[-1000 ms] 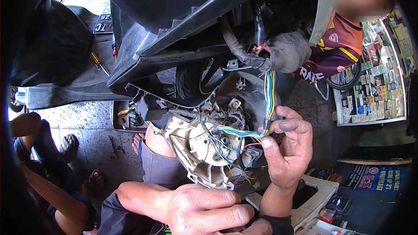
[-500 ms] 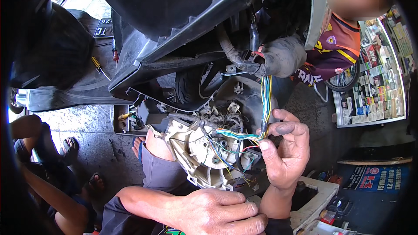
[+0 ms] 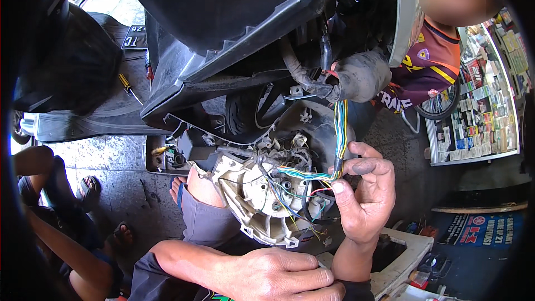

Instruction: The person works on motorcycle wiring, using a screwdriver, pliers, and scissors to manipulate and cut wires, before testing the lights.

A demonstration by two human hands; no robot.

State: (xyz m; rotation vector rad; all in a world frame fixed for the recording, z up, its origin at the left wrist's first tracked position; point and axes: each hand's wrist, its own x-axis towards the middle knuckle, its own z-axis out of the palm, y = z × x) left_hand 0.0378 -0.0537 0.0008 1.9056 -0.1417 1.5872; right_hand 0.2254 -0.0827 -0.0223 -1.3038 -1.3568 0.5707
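My right hand (image 3: 368, 195) pinches a bundle of colored wires (image 3: 341, 128) between thumb and fingers, at a spot wrapped in black tape. From this pinch the wires run up into a grey sleeve (image 3: 365, 75) under the scooter's front body. Another stretch of them bends left over a cream-colored plastic headlight housing (image 3: 262, 195), where several loose thin ends hang. Low in front of me, my left hand (image 3: 273, 273) is closed beside my right wrist. Its fingers are curled, and what they hold, if anything, is hidden.
Black scooter bodywork (image 3: 223, 17) spans the top. A yellow-handled screwdriver (image 3: 129, 88) lies on the dark seat-like surface at left. Below it stands a tray of small parts (image 3: 161, 153). Another person (image 3: 429, 61) is at upper right, beside a display case (image 3: 473, 117). A second person's legs are at lower left.
The view has shifted very slightly. My right hand keeps its pinch on the wires, and my left hand has moved slightly downward, still curled.
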